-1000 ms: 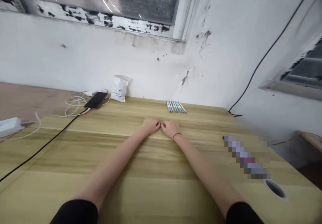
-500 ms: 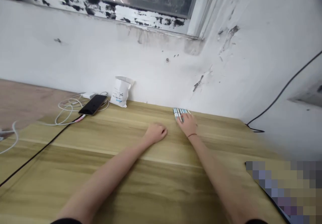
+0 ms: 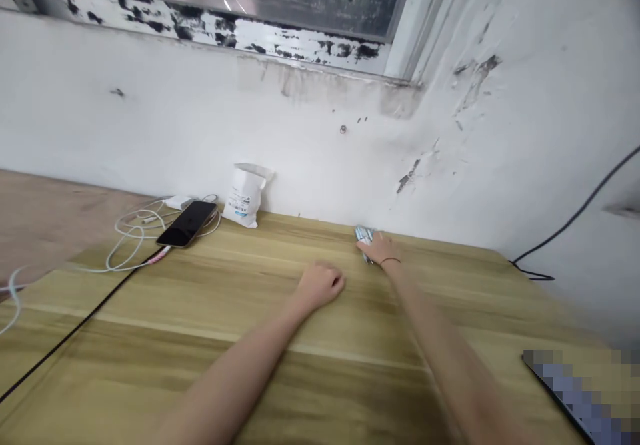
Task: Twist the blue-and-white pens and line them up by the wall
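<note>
Well, our left hand (image 3: 320, 285) empty on pale wooden tabletop (image 3: 240, 378), can't tell if fingers open or closed; right hand (image 3: 381, 249) closed on bundle of slim blue-white pens (image 3: 365, 235) under fingertips. Slack grip could spill pens. Black smartphone (image 3: 187, 223) well left of fingers.

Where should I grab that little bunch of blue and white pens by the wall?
Grip the bunch of pens across its middle, coming from above and from the side nearest you, where the right hand is. The thin pens lie gathered close together, so one hand can wrap them, and the wall just behind them leaves little room for fingers on that side.
</note>
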Tool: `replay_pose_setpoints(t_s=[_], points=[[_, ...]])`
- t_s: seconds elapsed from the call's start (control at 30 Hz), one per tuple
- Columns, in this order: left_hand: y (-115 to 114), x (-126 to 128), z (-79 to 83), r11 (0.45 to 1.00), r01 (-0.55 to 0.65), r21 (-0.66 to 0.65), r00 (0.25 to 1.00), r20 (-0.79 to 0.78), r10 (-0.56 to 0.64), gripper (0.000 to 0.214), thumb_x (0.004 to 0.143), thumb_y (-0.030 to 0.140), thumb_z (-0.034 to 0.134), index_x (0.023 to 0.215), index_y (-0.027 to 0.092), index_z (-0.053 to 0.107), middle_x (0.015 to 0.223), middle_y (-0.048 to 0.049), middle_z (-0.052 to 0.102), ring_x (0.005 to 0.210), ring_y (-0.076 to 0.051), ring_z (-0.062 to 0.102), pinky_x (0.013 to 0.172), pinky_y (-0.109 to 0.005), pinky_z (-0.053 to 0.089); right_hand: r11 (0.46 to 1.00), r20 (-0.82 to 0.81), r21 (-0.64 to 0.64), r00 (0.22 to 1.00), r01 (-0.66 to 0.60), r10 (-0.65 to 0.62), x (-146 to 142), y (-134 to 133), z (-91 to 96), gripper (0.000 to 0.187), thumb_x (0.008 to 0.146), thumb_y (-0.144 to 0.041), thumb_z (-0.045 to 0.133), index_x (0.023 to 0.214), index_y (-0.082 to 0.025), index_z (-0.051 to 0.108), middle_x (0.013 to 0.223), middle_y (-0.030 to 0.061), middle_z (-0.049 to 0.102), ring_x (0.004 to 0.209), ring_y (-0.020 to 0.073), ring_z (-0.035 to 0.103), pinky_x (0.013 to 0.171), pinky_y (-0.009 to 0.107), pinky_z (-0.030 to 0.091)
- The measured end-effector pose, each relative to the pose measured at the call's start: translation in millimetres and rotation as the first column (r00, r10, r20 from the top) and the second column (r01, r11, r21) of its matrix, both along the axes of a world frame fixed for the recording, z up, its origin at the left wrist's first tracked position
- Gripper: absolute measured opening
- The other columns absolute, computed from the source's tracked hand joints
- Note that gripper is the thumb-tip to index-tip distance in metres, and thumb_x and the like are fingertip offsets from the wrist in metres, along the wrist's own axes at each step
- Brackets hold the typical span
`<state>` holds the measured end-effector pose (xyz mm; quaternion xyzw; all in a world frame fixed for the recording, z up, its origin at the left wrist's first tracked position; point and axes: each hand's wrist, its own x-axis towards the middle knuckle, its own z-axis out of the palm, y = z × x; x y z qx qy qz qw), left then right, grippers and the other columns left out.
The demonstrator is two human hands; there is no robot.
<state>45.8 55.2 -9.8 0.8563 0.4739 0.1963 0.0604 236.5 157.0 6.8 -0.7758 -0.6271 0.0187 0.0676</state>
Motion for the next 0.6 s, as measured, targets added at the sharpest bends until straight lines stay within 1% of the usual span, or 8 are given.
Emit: replay_pose_setpoints(t_s=[0.07, 0.13, 0.23, 0.33, 0.43, 0.5, 0.6], points=[[0, 0, -0.3, 1.000, 0.002, 0.002, 1.000, 0.003, -0.002, 0.040, 0.090, 0.037, 0.034, 0.073, 0.018, 0.064, 0.076, -0.0071, 0.064, 0.075, -0.019, 0.058, 0.071, -0.029, 0.041, 0.998, 0.024, 0.006, 0.998, -0.056, 0.056, -1, -2, 0.8, 0.057, 0.077, -0.051, 0.046, 0.120, -0.015, 0.049, 0.111, 0.0192, 0.057, 0.105, 0.0332, 0.052, 0.081, 0.042, 0.039], [0, 0, -0.8, 1.000, 0.004, 0.003, 1.000, 0.005, -0.004, 0.039, 0.090, 0.037, 0.034, 0.073, 0.018, 0.064, 0.076, -0.0073, 0.064, 0.075, -0.019, 0.058, 0.071, -0.030, 0.041, 0.996, 0.031, 0.011, 0.996, -0.088, 0.087, -2, -6, 1.3, 0.050, 0.077, -0.046, 0.047, 0.118, -0.017, 0.050, 0.108, 0.0172, 0.059, 0.102, 0.0318, 0.054, 0.080, 0.040, 0.040], [-1, 0, -1.3, 1.000, 0.011, 0.005, 1.000, 0.005, -0.011, 0.037, 0.089, 0.036, 0.035, 0.073, 0.018, 0.064, 0.076, -0.0074, 0.064, 0.076, -0.019, 0.058, 0.073, -0.030, 0.041, 0.990, 0.054, 0.019, 0.989, -0.140, 0.139, -8, -15, 2.2, 0.045, 0.077, -0.040, 0.049, 0.116, -0.017, 0.050, 0.104, 0.0161, 0.060, 0.096, 0.0307, 0.056, 0.076, 0.038, 0.041], [-1, 0, -1.5, 1.000, 0.014, 0.008, 1.000, 0.008, -0.014, 0.037, 0.090, 0.035, 0.035, 0.074, 0.018, 0.064, 0.077, -0.0072, 0.063, 0.076, -0.019, 0.057, 0.074, -0.030, 0.041, 0.977, 0.086, 0.031, 0.974, -0.212, 0.208, -18, -28, 3.1, 0.042, 0.075, -0.029, 0.051, 0.116, -0.016, 0.048, 0.100, 0.0160, 0.061, 0.090, 0.0293, 0.059, 0.071, 0.035, 0.042], [-1, 1, -2.1, 1.000, 0.005, 0.016, 1.000, 0.019, -0.005, 0.035, 0.090, 0.033, 0.034, 0.077, 0.019, 0.063, 0.081, -0.0073, 0.063, 0.082, -0.020, 0.056, 0.079, -0.032, 0.040, 0.970, 0.082, 0.027, 0.968, -0.241, 0.238, -29, -40, 3.1, 0.041, 0.075, -0.023, 0.050, 0.115, -0.017, 0.045, 0.095, 0.0144, 0.063, 0.083, 0.0269, 0.061, 0.066, 0.032, 0.041], [0, 1, -3.0, 0.999, -0.024, 0.027, 0.999, 0.035, 0.023, 0.031, 0.089, 0.032, 0.036, 0.081, 0.019, 0.063, 0.086, -0.0082, 0.062, 0.089, -0.021, 0.054, 0.085, -0.034, 0.039, 0.958, 0.019, 0.010, 0.958, -0.285, 0.285, -34, -47, 1.9, 0.040, 0.074, -0.022, 0.050, 0.113, -0.019, 0.044, 0.091, 0.0120, 0.064, 0.078, 0.0246, 0.061, 0.062, 0.029, 0.040], [0, 1, -3.9, 0.995, -0.097, 0.039, 0.991, 0.100, 0.093, 0.025, 0.088, 0.031, 0.040, 0.092, 0.018, 0.061, 0.097, -0.0096, 0.061, 0.098, -0.023, 0.051, 0.090, -0.037, 0.037, 0.940, -0.145, 0.027, 0.929, -0.340, 0.340, -39, -56, -1.5, 0.042, 0.070, -0.023, 0.054, 0.110, -0.018, 0.042, 0.086, 0.0088, 0.064, 0.073, 0.0224, 0.060, 0.057, 0.027, 0.038]])
